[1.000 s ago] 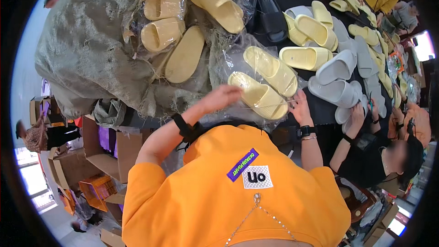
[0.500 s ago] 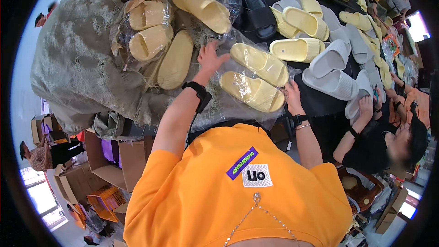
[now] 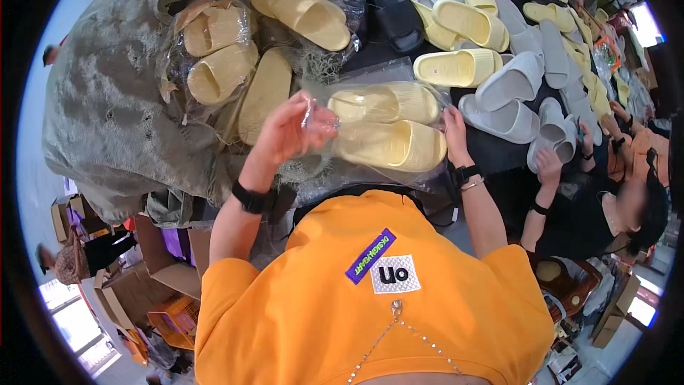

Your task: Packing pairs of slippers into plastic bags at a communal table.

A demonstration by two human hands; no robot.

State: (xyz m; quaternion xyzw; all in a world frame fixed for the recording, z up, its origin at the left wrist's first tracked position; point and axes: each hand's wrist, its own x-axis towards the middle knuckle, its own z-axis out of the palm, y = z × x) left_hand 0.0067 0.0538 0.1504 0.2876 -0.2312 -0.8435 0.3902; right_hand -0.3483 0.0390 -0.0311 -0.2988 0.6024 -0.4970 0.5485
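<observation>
A clear plastic bag (image 3: 388, 127) with a pair of pale yellow slide sandals lies crosswise in front of me on the dark table. My left hand (image 3: 285, 132) pinches the bag's left end, fingers closed on the film. My right hand (image 3: 454, 132) grips the right end. Both wrists carry black bands. My orange shirt (image 3: 370, 299) fills the lower view.
A big grey-green sack (image 3: 107, 100) with more bagged yellow sandals (image 3: 221, 64) sits at the left. Loose yellow sandals (image 3: 456, 68), white-grey ones (image 3: 509, 82) and a black one (image 3: 395, 11) cover the table beyond. A co-worker's hands (image 3: 548, 164) work at the right. Cardboard boxes (image 3: 135, 285) stand lower left.
My left hand reached up over the bagged pair, then came back left holding the bag's end. My right hand rose a little onto the other end. The pair now lies more level.
</observation>
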